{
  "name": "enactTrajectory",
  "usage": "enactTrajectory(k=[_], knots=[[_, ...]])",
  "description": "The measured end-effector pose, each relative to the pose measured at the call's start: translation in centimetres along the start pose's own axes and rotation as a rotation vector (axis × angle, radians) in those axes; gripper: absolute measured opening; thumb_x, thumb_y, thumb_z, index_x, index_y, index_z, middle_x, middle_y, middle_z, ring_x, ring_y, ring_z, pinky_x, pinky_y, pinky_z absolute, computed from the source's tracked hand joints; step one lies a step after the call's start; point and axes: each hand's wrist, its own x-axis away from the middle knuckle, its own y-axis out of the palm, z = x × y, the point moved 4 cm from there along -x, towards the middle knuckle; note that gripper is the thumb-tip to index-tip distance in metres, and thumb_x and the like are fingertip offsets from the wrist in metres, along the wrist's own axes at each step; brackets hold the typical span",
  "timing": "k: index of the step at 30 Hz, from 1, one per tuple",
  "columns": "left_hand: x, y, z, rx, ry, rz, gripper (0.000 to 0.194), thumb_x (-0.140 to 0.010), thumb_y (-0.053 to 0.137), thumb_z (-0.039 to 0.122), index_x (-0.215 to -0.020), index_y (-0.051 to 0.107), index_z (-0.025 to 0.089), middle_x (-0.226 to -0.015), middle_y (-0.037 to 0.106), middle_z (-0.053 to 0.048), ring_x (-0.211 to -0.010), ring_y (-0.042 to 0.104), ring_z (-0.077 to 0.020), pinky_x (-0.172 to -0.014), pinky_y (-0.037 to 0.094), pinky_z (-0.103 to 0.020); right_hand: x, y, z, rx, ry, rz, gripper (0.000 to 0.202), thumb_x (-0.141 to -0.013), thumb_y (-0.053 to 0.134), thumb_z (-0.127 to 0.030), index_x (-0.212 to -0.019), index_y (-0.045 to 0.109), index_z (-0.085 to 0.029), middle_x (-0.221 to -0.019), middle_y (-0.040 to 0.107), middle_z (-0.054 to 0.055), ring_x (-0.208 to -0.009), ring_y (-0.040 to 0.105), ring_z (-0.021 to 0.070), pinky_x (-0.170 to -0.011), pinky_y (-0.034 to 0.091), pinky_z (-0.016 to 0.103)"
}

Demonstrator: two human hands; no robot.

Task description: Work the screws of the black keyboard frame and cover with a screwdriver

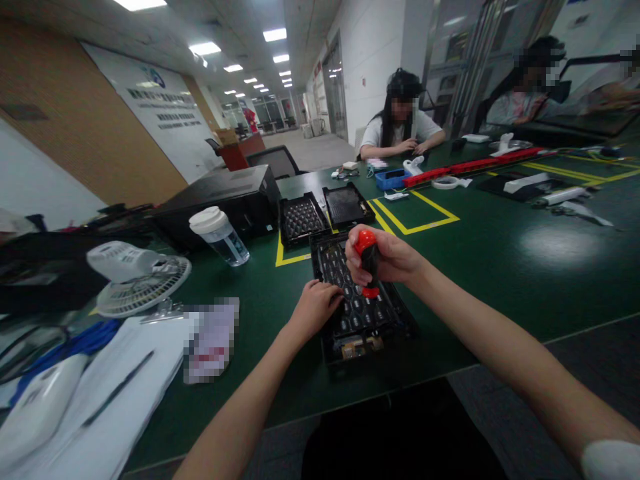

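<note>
A black case (357,313) with rows of dark oval cells lies on the green table in front of me. My right hand (376,257) is wrapped round the red and black handle (369,261) of a tool, held upright above the case; its lower tip cannot be made out. On the left edge of the case rests my left hand (317,307), its fingers bent over the rim, and whether it grips anything is unclear. Beyond the case lie a black tray with a bumpy surface (303,218) and a flat black tray (347,204).
To the left are a lidded cup (220,235), a white fan (143,277), papers (145,373) with a pen, and a black box (225,200). Across the table (500,267) sit people near a blue container (391,179) and a long red strip (470,167).
</note>
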Motion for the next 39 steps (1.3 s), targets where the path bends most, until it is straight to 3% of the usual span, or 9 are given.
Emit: enactTrajectory(k=[16,39], knots=[[-0.1,0.1,0.1,0.019,-0.004,-0.004,0.017,-0.087,0.052,0.024,-0.097,0.065,0.022,-0.093,0.071,-0.002,-0.089,0.062,-0.0178,-0.099,0.033,-0.04,1.2,1.4,-0.1,-0.058,-0.056,-0.045,0.028,-0.085,0.055,-0.04,-0.102,0.051,-0.018,-0.08,0.056,0.001,-0.059,0.056,0.0104,-0.053,0.044,0.025],[-0.4,0.2,0.2,-0.013,-0.007,0.012,0.013,-0.085,0.054,0.022,-0.091,0.065,0.021,-0.091,0.069,-0.004,-0.087,0.062,-0.0196,-0.094,0.04,-0.04,1.8,3.4,-0.2,0.098,-0.096,0.091,0.026,-0.087,0.053,-0.034,-0.106,0.051,-0.016,-0.083,0.054,0.003,-0.059,0.054,0.0093,-0.055,0.043,0.025]])
